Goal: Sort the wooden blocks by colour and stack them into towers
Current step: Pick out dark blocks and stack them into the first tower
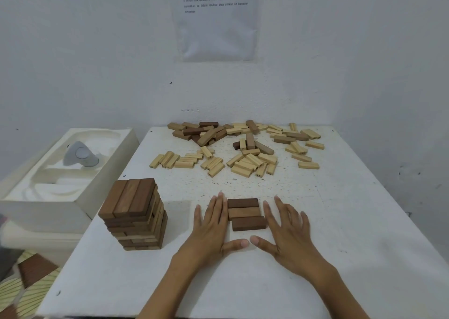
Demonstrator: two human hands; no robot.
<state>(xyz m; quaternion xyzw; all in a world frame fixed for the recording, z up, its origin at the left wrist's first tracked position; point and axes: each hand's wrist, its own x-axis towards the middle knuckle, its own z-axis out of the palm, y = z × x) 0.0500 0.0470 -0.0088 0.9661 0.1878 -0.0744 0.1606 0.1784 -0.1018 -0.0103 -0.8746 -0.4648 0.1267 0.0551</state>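
A single wide-angle view looks out from the person's head, facing forward and down across the white table [352,221] toward the wall [85,51] behind it. The camera sits close above the table's near edge — both forearms enter from the bottom, and the left hand [211,228] and right hand [289,231] lie low in the middle. The paper sheet [216,32] on the wall stands centred at the top, so the view faces the wall squarely.

Left hand [211,226] and right hand [286,231] flat on white table [352,221], fingers straight, flanking row of three dark brown blocks [245,213]; thumbs nearly meet below it. Dark brown tower [133,214] left of left hand. Loose mixed blocks pile [240,146] beyond both hands.
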